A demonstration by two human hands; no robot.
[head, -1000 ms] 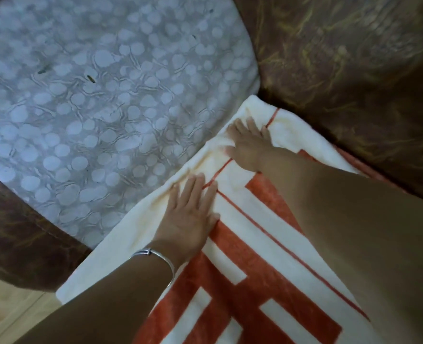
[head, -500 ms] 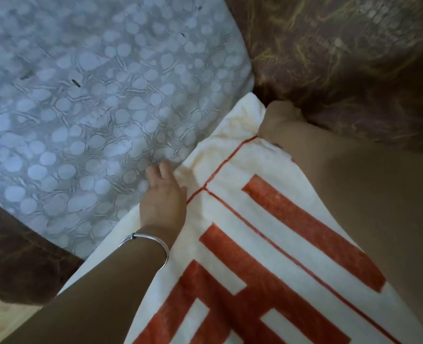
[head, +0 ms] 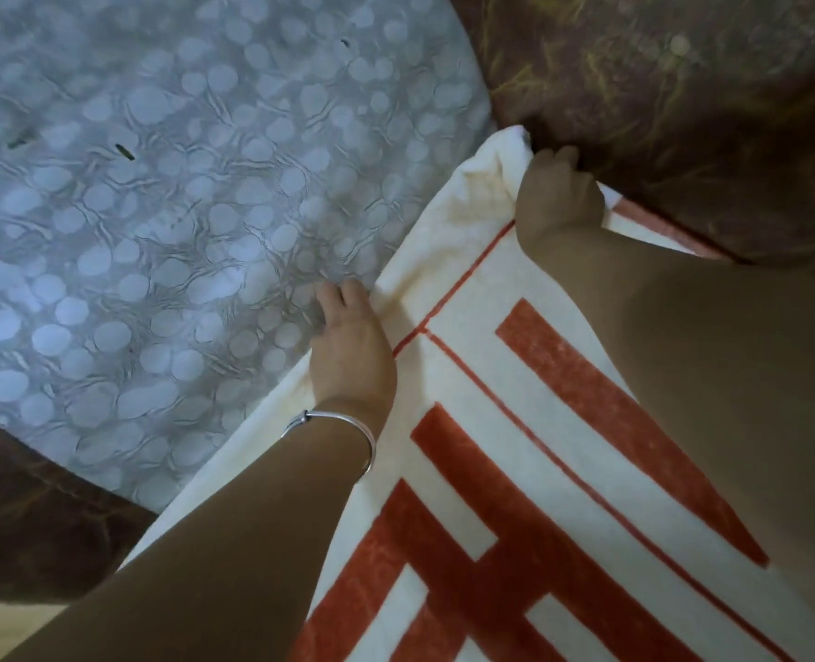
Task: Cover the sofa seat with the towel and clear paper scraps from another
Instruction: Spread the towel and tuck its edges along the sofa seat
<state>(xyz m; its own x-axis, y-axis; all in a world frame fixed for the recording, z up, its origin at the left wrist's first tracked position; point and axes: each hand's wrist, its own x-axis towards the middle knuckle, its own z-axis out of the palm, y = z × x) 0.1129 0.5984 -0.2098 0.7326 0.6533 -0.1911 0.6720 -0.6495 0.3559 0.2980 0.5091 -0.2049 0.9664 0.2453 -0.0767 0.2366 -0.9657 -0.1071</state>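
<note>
Left hand (head: 353,348) and right hand (head: 558,198) tuck the cream red-banded towel (head: 482,422) at its far edge; grip I cannot tell; scraps probably remain.

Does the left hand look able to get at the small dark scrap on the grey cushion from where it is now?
Probably yes. The left hand is at the towel edge, right beside the grey cushion, and nothing lies on the cushion between it and the dark scrap.
</note>
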